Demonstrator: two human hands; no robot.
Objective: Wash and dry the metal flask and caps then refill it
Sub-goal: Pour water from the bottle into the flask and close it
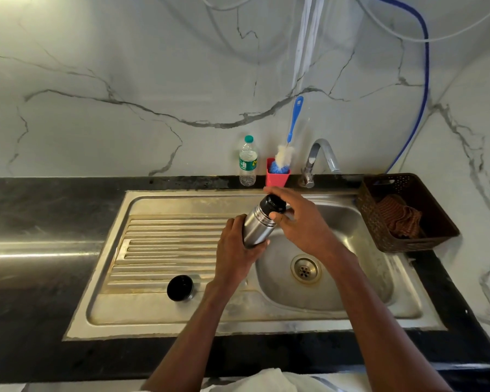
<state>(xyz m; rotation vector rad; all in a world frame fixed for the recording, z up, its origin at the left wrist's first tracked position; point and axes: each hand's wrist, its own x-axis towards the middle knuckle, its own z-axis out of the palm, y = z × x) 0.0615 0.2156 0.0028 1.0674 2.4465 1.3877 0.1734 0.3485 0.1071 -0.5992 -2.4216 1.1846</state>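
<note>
One metal flask (257,225) is held tilted over the sink (337,281), between drainboard and basin. The left hand (236,251) grips its lower body; the right hand (297,219) pinches the one black inner cap (275,203) at its top. A second, outer cap (180,288) stands on the near drainboard. Far behind stand one water bottle (247,162) and one bottle brush (289,142) in a red cup (277,177); right, one basket (408,213) holds one cloth (399,216).

Bare forearms, no sleeves; white garment (266,381) at the bottom edge.
</note>
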